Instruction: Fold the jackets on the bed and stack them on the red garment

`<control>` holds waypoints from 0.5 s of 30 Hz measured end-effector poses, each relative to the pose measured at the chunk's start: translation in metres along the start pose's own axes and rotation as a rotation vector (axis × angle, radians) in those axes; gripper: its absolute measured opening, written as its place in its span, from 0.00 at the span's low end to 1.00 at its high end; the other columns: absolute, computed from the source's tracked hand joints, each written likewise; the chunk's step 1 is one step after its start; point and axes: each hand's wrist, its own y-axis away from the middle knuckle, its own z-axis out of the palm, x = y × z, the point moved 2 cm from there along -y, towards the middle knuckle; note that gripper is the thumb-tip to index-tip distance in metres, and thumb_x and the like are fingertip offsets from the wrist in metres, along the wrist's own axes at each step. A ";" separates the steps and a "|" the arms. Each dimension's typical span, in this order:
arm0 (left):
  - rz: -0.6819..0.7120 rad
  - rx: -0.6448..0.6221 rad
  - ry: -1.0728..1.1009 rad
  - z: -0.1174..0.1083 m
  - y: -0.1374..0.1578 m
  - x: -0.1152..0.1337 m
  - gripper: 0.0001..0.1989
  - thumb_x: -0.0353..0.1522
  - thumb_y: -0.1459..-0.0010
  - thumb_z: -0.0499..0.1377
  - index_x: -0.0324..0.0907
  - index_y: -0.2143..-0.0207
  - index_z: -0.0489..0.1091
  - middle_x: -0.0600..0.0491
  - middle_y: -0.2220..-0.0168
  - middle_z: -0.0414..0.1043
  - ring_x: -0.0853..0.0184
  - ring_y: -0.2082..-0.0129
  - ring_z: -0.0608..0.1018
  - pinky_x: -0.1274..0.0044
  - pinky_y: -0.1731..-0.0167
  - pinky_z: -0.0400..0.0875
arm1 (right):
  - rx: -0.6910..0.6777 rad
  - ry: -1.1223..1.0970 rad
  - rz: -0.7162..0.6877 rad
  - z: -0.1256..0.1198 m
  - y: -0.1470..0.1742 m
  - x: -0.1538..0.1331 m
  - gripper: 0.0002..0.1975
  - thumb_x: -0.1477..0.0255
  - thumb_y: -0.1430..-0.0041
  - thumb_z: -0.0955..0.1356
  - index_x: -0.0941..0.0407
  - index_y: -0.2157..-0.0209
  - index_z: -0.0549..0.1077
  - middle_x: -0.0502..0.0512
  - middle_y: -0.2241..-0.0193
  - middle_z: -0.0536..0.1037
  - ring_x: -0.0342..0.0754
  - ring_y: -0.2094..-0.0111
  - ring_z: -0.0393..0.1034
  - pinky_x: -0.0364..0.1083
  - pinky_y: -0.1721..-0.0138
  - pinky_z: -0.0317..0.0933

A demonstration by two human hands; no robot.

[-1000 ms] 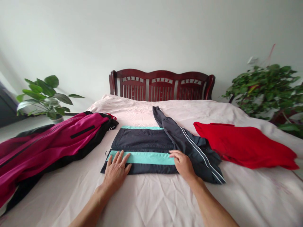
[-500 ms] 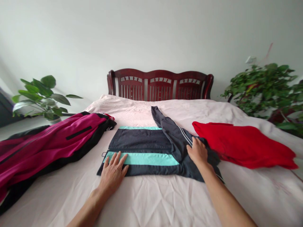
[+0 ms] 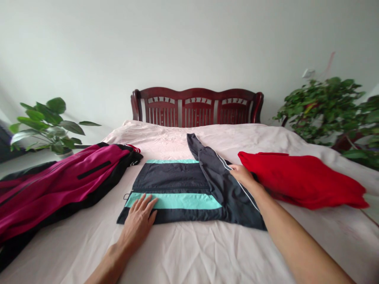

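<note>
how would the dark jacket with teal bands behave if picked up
The dark jacket would probably hang floppy, given the soft creases in its sleeve. It's likely light, since the fabric looks thin and its body lies flat.

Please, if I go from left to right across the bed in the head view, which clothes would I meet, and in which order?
Magenta jacket → dark jacket → red garment.
</note>
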 end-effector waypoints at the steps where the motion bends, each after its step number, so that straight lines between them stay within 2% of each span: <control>1: 0.029 0.015 0.037 0.000 0.000 0.000 0.20 0.35 0.35 0.52 0.45 0.43 0.70 0.48 0.40 0.70 0.54 0.36 0.65 0.59 0.38 0.62 | -0.008 -0.017 -0.029 -0.003 0.002 -0.009 0.15 0.71 0.41 0.65 0.54 0.56 0.79 0.54 0.64 0.83 0.51 0.60 0.75 0.44 0.60 0.64; 4: 0.092 0.047 0.133 0.000 0.000 -0.001 0.19 0.34 0.35 0.52 0.45 0.43 0.70 0.50 0.41 0.71 0.56 0.36 0.67 0.61 0.39 0.66 | 0.007 -0.032 -0.255 -0.012 0.027 -0.042 0.18 0.72 0.37 0.62 0.50 0.50 0.77 0.53 0.59 0.81 0.48 0.59 0.73 0.43 0.59 0.62; 7: 0.103 0.059 0.208 -0.001 0.001 -0.001 0.19 0.34 0.34 0.50 0.46 0.43 0.69 0.50 0.42 0.72 0.59 0.38 0.69 0.63 0.41 0.68 | -0.010 0.074 -0.726 -0.015 0.077 -0.076 0.18 0.75 0.35 0.61 0.48 0.50 0.77 0.52 0.66 0.77 0.46 0.63 0.70 0.43 0.60 0.59; 9: 0.084 0.063 0.257 -0.002 0.003 -0.002 0.19 0.34 0.34 0.50 0.47 0.43 0.69 0.51 0.42 0.72 0.60 0.39 0.70 0.64 0.41 0.69 | -0.099 0.174 -0.933 -0.010 0.114 -0.088 0.17 0.76 0.35 0.62 0.46 0.51 0.76 0.50 0.69 0.74 0.46 0.65 0.67 0.45 0.62 0.57; 11: 0.050 0.063 0.313 -0.003 0.004 -0.002 0.19 0.35 0.34 0.51 0.48 0.43 0.69 0.51 0.43 0.73 0.60 0.41 0.73 0.66 0.42 0.70 | -0.181 0.242 -0.994 -0.001 0.144 -0.089 0.16 0.77 0.37 0.64 0.46 0.52 0.75 0.50 0.68 0.73 0.47 0.65 0.65 0.46 0.63 0.55; 15: -0.033 0.067 0.466 -0.009 0.001 0.005 0.19 0.37 0.35 0.53 0.48 0.43 0.69 0.50 0.45 0.74 0.61 0.46 0.77 0.68 0.46 0.73 | -0.217 0.260 -0.888 0.017 0.176 -0.073 0.19 0.79 0.39 0.64 0.48 0.48 0.72 0.52 0.61 0.72 0.48 0.61 0.63 0.47 0.60 0.55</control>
